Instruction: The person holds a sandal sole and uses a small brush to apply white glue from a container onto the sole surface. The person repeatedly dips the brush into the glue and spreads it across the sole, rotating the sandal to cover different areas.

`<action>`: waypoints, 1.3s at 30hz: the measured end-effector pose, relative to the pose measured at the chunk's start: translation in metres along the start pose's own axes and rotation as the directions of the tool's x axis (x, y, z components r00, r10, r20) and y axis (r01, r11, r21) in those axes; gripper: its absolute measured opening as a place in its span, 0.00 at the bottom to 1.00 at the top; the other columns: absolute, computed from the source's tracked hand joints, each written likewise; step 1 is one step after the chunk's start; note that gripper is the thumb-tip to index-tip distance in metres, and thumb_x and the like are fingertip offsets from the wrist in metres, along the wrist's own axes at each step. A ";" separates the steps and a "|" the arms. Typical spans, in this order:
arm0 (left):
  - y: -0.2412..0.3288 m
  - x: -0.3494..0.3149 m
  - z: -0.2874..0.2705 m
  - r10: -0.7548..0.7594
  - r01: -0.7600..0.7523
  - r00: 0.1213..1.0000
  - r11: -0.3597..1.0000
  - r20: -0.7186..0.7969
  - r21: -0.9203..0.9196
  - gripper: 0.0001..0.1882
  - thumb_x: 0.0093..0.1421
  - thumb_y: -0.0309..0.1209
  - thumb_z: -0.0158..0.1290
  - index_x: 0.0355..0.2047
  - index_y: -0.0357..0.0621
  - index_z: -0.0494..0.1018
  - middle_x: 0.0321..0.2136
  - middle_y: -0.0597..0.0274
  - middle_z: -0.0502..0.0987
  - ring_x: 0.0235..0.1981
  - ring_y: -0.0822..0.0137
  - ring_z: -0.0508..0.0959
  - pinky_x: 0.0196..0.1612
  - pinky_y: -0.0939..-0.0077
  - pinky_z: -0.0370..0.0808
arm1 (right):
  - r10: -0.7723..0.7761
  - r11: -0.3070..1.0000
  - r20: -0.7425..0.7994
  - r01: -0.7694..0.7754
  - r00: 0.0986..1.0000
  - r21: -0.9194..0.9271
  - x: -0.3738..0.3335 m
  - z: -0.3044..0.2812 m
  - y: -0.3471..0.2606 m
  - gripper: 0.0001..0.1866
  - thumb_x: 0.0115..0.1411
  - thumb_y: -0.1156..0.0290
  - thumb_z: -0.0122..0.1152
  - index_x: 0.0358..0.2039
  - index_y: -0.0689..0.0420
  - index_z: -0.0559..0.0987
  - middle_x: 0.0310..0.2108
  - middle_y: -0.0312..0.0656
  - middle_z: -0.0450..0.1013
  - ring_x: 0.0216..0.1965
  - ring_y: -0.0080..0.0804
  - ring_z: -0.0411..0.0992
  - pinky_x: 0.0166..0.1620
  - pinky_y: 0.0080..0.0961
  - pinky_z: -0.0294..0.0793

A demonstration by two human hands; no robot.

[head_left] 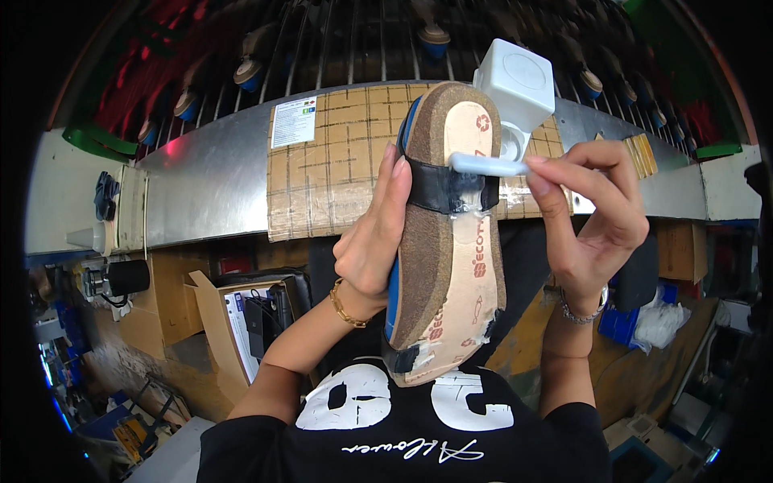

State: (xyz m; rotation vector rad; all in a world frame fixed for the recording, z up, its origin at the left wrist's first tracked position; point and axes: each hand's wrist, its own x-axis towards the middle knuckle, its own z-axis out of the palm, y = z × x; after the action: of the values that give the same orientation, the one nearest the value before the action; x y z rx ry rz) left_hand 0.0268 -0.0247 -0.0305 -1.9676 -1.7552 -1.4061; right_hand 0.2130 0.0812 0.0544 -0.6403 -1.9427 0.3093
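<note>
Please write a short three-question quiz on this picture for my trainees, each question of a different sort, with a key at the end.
1. Multiple choice: which hand holds the pale stick?
A) The left
B) The right
C) Neither

2. True or false: the left hand is against the side of the shoe.

3. Fill in the blank: one end of the stick is over a black ____ that crosses the shoe.

Key
1. B, the right hand
2. True
3. strap
</note>
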 end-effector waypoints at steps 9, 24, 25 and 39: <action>0.001 -0.002 -0.013 -0.102 0.119 0.956 0.992 0.274 -0.044 0.48 0.58 0.21 0.61 0.72 0.39 0.45 0.65 0.41 0.63 0.59 0.61 0.74 0.63 0.72 0.71 | -0.064 0.996 0.030 0.063 0.997 0.058 0.005 -0.014 -0.003 0.16 0.41 0.84 0.73 0.34 0.57 0.88 0.35 0.41 0.72 0.37 0.29 0.69 0.40 0.22 0.66; 0.012 -0.003 0.011 -0.143 0.127 0.989 0.948 -0.037 -0.292 0.33 0.65 0.36 0.46 0.68 0.34 0.55 0.59 0.31 0.68 0.52 0.52 0.80 0.49 0.68 0.82 | -0.087 0.993 0.166 0.072 0.982 0.095 0.010 -0.022 -0.005 0.17 0.36 0.83 0.72 0.31 0.55 0.88 0.32 0.41 0.71 0.35 0.30 0.68 0.38 0.23 0.61; 0.014 -0.004 0.015 -0.173 0.145 0.983 0.938 -0.064 -0.314 0.33 0.66 0.38 0.44 0.68 0.35 0.54 0.59 0.32 0.68 0.52 0.53 0.80 0.50 0.68 0.82 | -0.080 0.992 0.184 0.061 0.980 0.106 0.009 -0.022 -0.006 0.17 0.36 0.83 0.71 0.31 0.55 0.88 0.32 0.41 0.71 0.35 0.30 0.68 0.38 0.23 0.61; 0.000 0.005 -0.012 -0.121 0.116 0.987 0.992 -0.105 -0.051 0.38 0.58 0.28 0.62 0.64 0.28 0.57 0.54 0.29 0.72 0.49 0.50 0.82 0.43 0.71 0.84 | 0.238 0.932 0.146 -0.268 0.960 0.245 -0.018 -0.013 -0.027 0.14 0.44 0.81 0.74 0.35 0.55 0.89 0.28 0.37 0.72 0.30 0.23 0.69 0.33 0.18 0.64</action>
State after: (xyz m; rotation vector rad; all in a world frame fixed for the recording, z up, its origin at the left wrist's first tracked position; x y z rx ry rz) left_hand 0.0200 -0.0290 -0.0199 -1.7976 -1.8350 -1.5708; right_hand 0.2230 0.0480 0.0593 -0.7099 -1.8829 0.7677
